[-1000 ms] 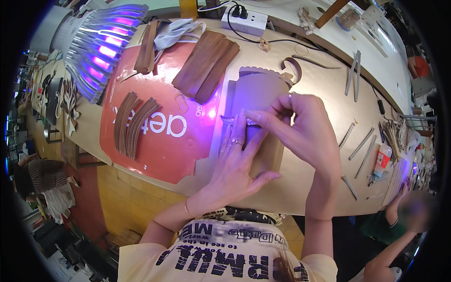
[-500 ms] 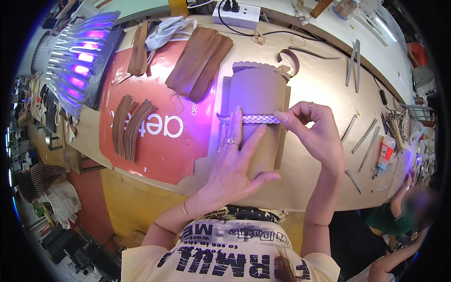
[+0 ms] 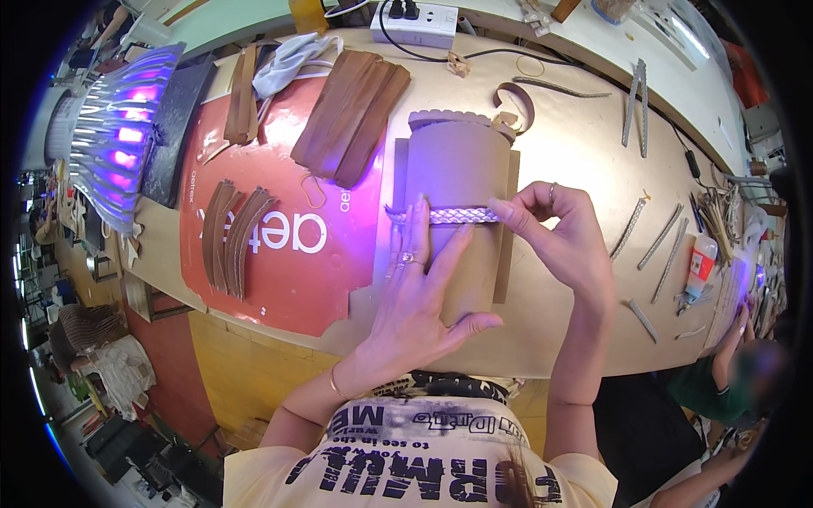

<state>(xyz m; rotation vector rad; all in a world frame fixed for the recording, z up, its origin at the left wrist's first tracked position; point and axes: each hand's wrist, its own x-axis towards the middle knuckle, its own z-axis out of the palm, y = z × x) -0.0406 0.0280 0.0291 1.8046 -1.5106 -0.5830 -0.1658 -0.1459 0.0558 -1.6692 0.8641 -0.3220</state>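
A pale braided strip (image 3: 464,215) lies across a curved brown board (image 3: 457,169), which has a scalloped strip (image 3: 461,118) along its far end. My left hand (image 3: 412,292) rests flat with fingers spread, its fingertips pressing on the left part of the braid and the board. The braid's frayed left end pokes out beyond those fingers. At the right, my right hand (image 3: 559,233) pinches the braid's other end between thumb and forefinger, close to the board's right edge. That pinched end is hidden by the fingertips.
A red sheet (image 3: 279,279) to the left carries brown stitched strips (image 3: 237,241) and a stack of brown leather pieces (image 3: 351,118). A lit lamp (image 3: 127,135) stands far left. Right are short braided pieces (image 3: 660,237) and a glue bottle (image 3: 699,264). A power strip (image 3: 415,25) sits behind.
The whole view has shifted slightly, with the table things now a little farther left. Both hands keep nearly the same hold on the braid.
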